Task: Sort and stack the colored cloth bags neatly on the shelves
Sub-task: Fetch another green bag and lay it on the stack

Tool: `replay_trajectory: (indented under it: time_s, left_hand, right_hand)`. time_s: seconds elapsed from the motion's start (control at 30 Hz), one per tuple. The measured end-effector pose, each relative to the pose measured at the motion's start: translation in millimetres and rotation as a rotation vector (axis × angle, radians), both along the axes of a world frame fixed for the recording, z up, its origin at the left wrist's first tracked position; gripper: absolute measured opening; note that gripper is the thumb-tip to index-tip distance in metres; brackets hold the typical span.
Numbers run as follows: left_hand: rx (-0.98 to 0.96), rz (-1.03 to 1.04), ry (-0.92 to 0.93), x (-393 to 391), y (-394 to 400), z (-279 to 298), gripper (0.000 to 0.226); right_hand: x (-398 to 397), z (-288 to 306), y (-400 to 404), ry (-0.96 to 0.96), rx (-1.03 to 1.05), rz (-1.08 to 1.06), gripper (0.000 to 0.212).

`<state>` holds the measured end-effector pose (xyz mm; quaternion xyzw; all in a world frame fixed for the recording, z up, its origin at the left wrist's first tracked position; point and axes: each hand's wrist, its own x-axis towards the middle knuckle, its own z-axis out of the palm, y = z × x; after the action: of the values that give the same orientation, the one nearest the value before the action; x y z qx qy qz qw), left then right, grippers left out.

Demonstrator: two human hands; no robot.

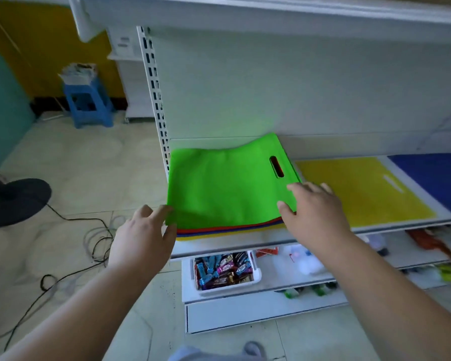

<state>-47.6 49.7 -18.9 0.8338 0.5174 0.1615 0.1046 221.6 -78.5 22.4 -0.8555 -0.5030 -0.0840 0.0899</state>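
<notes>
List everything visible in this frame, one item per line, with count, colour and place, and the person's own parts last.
green bag: one, bright green, top of the mixed stack at the shelf's left end
bags under it: several, red, blue and yellow edges showing; exact count unclear
yellow bag: one, flat on the shelf right of the stack
blue bag: one, dark blue, far right of the shelf
shelf: white, holding all the bags
snack bin: one, white, wrapped snacks inside, lower shelf
stool: one, blue, on the floor at left
fan base: one, black, on the floor at far left
cables: black and white, on the floor
left hand: open, at the green bag's front left corner
right hand: open, on the green bag's front right corner
</notes>
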Motion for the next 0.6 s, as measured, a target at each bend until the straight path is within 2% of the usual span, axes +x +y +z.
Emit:
replay_trajectory:
  time_s: [0.13, 0.23, 0.33, 0.47, 0.6]
  left_hand:
    - [-0.021, -0.045, -0.039, -2.2, 7.1, 2.0, 0.034]
    - [-0.004, -0.026, -0.109, -11.6, 14.1, 1.4, 0.019]
    - [-0.095, 0.029, -0.202, -20.0, 22.3, 2.6, 0.01]
    - [-0.326, 0.014, -0.265, -15.8, 38.0, 6.0, 0.013]
    - [-0.379, -0.037, -0.259, -8.7, 45.9, 14.1, 0.023]
  right_hand:
    - [-8.5, -2.9, 1.4, -0.051, -0.069, -0.056, 0.042]
    - [-22.2, -7.1, -0.6, -0.004, -0.062, -0.07, 0.042]
    - [-30.8, -9.8, -8.5, 0.126, 0.074, -0.099, 0.032]
    - [-30.4, -6.4, -10.8, 0.487, 0.184, -0.214, 0.034]
    - [-21.1, 2.5, -0.5, 0.451, 0.181, -0.211, 0.044]
